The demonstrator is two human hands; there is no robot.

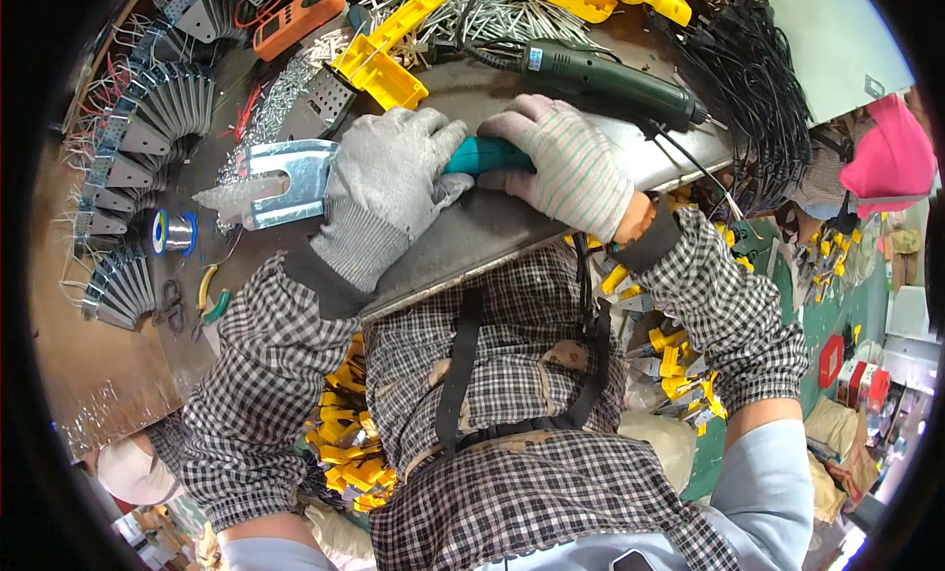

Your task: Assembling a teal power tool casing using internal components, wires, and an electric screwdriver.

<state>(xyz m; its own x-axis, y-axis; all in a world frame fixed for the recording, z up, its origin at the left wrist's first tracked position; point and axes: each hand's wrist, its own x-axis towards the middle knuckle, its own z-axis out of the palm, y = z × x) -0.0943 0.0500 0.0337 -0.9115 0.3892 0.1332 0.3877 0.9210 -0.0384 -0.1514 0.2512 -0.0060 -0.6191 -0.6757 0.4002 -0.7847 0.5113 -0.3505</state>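
Observation:
My left hand (389, 172), in a grey knit glove, is closed over the inner end of a shiny forked metal plate (313, 167), which sticks out to its left. Between my hands shows a teal rounded handle (482, 156). The thumb and fingertips of the left hand lie against its near end. My right hand (576, 162), in a pale striped glove, wraps its fingers round the other end. Under the gloves I cannot see whether plate and handle are joined. Just behind the right hand lies a dark green electric screwdriver (610, 79).
Metal brackets with wires (128, 167) line the left side. A solder spool (174, 233) and green-and-yellow pliers (212, 300) lie near my left forearm. Yellow plastic housings (389, 74), screws (492, 10) and an orange meter (298, 20) sit behind; black cables (743, 89) heap at right.

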